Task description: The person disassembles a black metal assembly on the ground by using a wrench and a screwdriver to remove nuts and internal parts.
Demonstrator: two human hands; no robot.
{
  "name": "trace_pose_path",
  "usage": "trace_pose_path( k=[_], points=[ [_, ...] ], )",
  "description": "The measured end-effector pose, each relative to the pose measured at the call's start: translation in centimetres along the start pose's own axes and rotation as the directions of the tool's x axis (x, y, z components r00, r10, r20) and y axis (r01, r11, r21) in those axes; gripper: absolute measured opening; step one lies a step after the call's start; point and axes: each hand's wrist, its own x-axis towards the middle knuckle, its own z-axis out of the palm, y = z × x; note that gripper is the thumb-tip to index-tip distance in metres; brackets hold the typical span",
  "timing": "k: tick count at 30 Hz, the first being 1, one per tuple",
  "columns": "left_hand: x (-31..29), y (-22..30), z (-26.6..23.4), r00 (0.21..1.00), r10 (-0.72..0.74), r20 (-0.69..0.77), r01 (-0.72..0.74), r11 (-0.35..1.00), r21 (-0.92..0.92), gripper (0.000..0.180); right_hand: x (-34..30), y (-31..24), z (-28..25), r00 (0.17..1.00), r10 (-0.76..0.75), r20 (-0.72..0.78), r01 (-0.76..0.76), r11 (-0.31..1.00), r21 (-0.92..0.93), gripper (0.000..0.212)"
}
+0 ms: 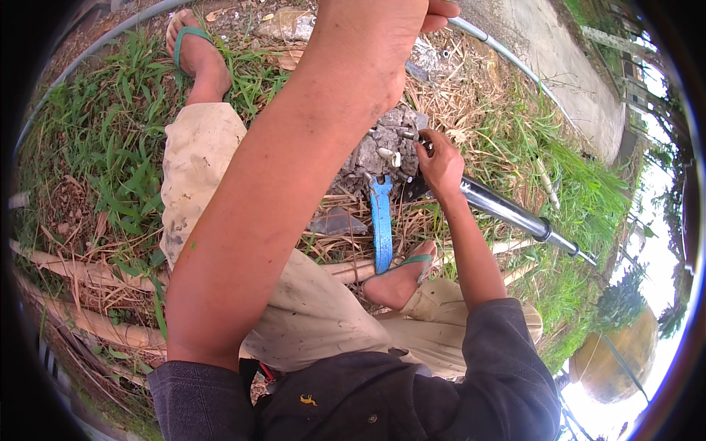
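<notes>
Right hand (441,163) nearer, fingers curled by metal pin (409,135), grip unclear; blue tool (382,224) left-nearer body, long axis bodyward; left hand (415,20) cropped, can't tell

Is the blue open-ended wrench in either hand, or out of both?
Out of both: the blue wrench rests beside the foot, with the right hand and left hand clear of it.

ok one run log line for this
left hand: cut off by top edge | right hand: at small metal piece, hold unclear | blue notched bar: by foot | black pole: right of bar
</notes>
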Motion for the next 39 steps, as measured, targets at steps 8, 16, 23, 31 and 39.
trace_pose_path(
  k=[8, 16, 23, 31, 39],
  points=[
    [-1.0, 1.4, 0.9, 0.997, -0.043, -0.071, 0.046, 0.998, 0.043, 0.025, 0.2, -0.4, -0.3, 1.000, 0.001, 0.010, -0.001, 0.999, -0.032, 0.023],
    [-1.2, 1.3, -0.1, 0.999, -0.036, 0.033, 0.036, 0.999, -0.026, 0.024, 0.4, -0.1, 0.0, 1.000, -0.001, -0.001, 0.001, 0.999, -0.039, 0.024],
    [-0.9, 0.6, 0.0, 1.000, 0.019, -0.018, -0.019, 1.000, 0.005, 0.024, -3.7, -2.6, -0.5, 0.994, -0.015, -0.106, 0.023, 0.997, 0.076, 0.026],
    [-1.1, 1.5, 0.4, 0.995, -0.043, -0.088, 0.046, 0.998, 0.033, 0.024, -9.9, -5.8, 2.9, 0.994, -0.111, -0.018, 0.112, 0.988, 0.102, 0.026],
    [-0.9, 1.9, 0.5, 0.992, -0.095, -0.089, 0.097, 0.995, 0.020, 0.024, -9.5, -6.8, 4.2, 0.995, -0.097, -0.017, 0.098, 0.992, 0.074, 0.026]
  ],
)
